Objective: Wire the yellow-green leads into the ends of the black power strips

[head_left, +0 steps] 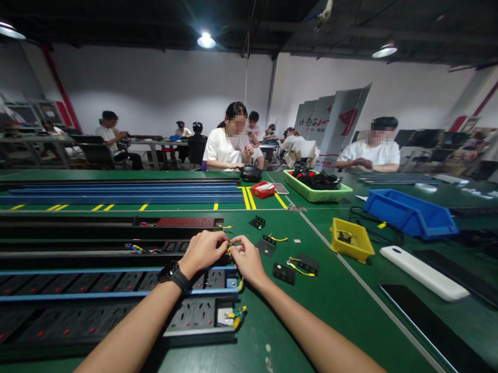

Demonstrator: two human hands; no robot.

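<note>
My left hand (206, 250) and my right hand (246, 257) meet at the right end of a black power strip (154, 247). Both have their fingertips pinched close together there, around a small yellow-green wire (229, 249) that is mostly hidden. A dark watch sits on my left wrist. Nearer to me lie a blue-framed power strip (119, 281) and a wider black power strip (192, 312), each with yellow-green wires at its right end. Beyond my hands is a strip with red sockets (184, 222). Black end brackets (284, 273), some with wires, lie right of my hands.
A yellow bin (351, 245), a blue bin (410, 213), a green basket of black parts (317, 193) and a small red basket (263, 189) stand beyond. A white power bank (423, 272) and a phone (441, 336) lie right. Co-workers sit across the table.
</note>
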